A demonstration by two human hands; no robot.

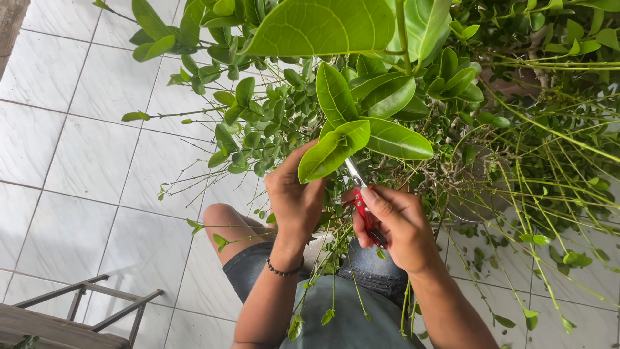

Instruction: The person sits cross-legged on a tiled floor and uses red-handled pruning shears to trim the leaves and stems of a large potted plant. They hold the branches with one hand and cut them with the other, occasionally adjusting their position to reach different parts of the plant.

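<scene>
My right hand (395, 223) grips red-handled pruning scissors (363, 208), their metal blades pointing up into the foliage under a large leaf. My left hand (294, 197) is closed around a stem of the plant beside the blades, just under a big glossy green leaf (332, 150). A dark bead bracelet (284, 271) circles my left wrist. The bushy potted plant (361, 90) with broad leaves and thin trailing stems fills the upper and right part of the view. Its pot is mostly hidden by leaves.
White floor tiles (84, 161) cover the left side. A metal-framed wooden stool or bench (77, 310) stands at the lower left. My bent knee (223, 223) and denim shorts (361, 265) lie under the hands. Small cut leaves (478, 255) are scattered on the tiles at right.
</scene>
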